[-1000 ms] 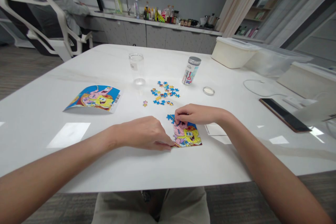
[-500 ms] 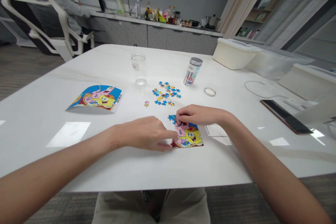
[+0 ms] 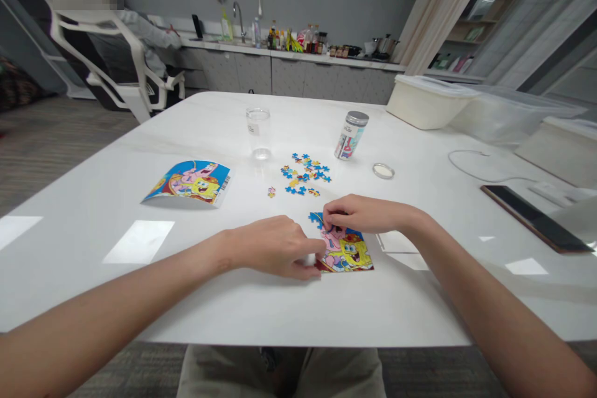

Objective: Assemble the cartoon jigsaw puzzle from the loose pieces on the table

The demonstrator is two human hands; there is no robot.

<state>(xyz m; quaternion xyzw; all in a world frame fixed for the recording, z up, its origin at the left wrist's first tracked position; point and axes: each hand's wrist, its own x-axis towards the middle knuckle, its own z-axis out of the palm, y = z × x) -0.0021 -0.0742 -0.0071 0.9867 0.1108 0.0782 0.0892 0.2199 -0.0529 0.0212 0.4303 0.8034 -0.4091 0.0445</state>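
A partly joined jigsaw puzzle [image 3: 355, 252] with cartoon figures lies flat near the table's front edge. My left hand [image 3: 275, 247] grips its left edge, the index finger bent on top and the thumb low at the corner. Over its upper part my right hand [image 3: 354, 212] is closed, fingertips curled down onto the puzzle and covering what lies under them. Loose blue and yellow puzzle pieces [image 3: 305, 175] are scattered just beyond. One pink piece [image 3: 272, 192] sits apart on their left. A curved picture sheet [image 3: 193, 184] with a matching cartoon rests farther left.
A clear jar [image 3: 259, 137] and a silver-lidded printed canister [image 3: 351, 135] stand behind the pieces, with a round lid [image 3: 383, 171] nearby. At right lie a phone [image 3: 536, 219], a white cable [image 3: 489, 178] and storage boxes [image 3: 429, 102]. Someone sits in a chair [image 3: 135, 50] at far left.
The whole view has shifted, so things appear a little farther right and lower. Both hands keep nearly the same places on the puzzle.
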